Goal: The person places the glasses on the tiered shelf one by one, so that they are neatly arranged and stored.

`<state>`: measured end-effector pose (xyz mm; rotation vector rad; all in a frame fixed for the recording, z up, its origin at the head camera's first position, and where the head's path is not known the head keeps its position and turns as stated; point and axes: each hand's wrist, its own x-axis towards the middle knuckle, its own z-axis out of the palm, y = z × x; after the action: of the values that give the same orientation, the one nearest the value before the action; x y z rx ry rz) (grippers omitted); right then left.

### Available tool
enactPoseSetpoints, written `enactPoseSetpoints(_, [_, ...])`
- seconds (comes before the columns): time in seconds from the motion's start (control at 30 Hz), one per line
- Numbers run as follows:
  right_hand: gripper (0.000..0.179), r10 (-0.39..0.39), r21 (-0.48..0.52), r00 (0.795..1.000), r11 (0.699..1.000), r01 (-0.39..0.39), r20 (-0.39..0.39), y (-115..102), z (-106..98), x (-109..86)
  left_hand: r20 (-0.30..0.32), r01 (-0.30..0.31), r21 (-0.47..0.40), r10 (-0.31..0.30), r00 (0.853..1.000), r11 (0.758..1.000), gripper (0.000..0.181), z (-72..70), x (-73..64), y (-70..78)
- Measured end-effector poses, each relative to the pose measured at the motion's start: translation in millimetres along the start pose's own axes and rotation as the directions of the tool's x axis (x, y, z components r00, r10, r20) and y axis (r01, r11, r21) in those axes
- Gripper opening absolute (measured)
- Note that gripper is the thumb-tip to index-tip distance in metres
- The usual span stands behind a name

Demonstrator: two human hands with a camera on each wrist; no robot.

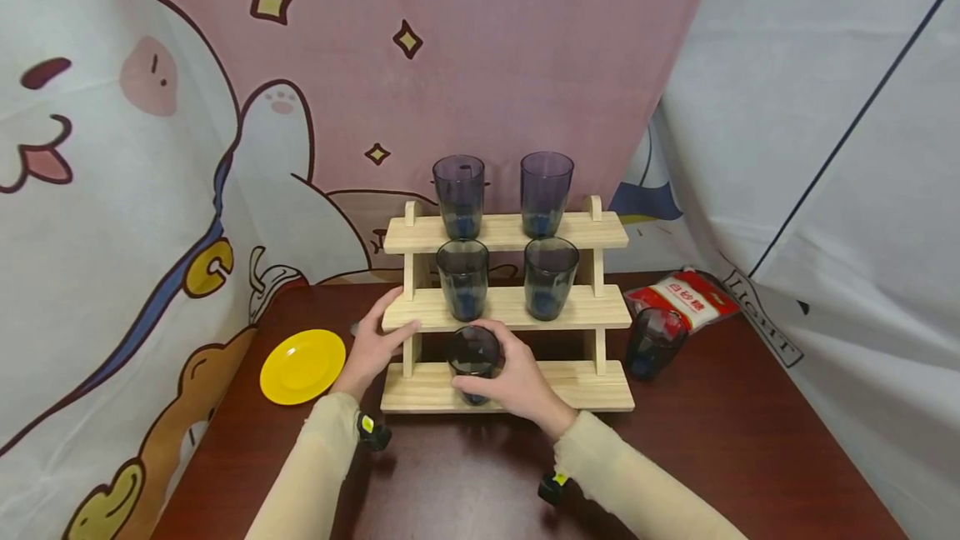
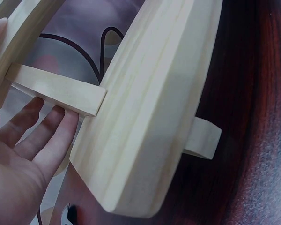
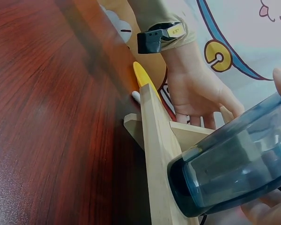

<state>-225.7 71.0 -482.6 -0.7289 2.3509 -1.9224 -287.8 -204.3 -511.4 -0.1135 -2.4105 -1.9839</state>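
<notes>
My right hand (image 1: 517,377) grips a dark tinted glass tumbler (image 3: 239,159), fingers and thumb on opposite sides. The tumbler stands upright at the bottom step of a three-tier wooden display rack (image 1: 592,390), its base right at the board. At the rack's left side, my left hand (image 1: 371,348) holds the frame: its thumb lies at the middle board's front edge, and its fingers (image 2: 56,136) touch the side post (image 2: 61,89). Two tumblers stand on the middle board, a left one (image 1: 463,282) and a right one (image 1: 551,282). Two more, left (image 1: 459,194) and right (image 1: 546,190), stand on top.
A yellow plate (image 1: 302,367) lies on the dark red wooden table (image 1: 465,473), left of the rack. Right of the rack stands another dark tumbler (image 1: 654,348), with a red and white bag (image 1: 686,298) behind it. A printed cloth (image 1: 487,65) hangs behind the table.
</notes>
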Motion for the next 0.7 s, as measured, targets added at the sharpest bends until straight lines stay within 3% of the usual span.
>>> enactPoseSetpoints(0.33, [0.079,-0.002,-0.025,1.0,1.0,0.002,0.016,-1,2,1.4,0.0,0.027,0.007,-0.027,1.0,1.0,0.076,-0.8,0.2,3.2])
enactPoseSetpoints(0.5, [0.08,0.014,-0.033,1.0,0.999,-0.013,0.028,-3,3,1.5,0.014,0.063,-0.001,-0.063,0.998,0.998,0.077,-0.4,-4.3,17.5])
enactPoseSetpoints(0.7, [0.082,0.025,-0.044,0.999,0.999,-0.023,0.038,-1,2,0.7,0.002,0.025,-0.003,-0.025,1.0,1.0,0.075,0.1,-1.7,5.6])
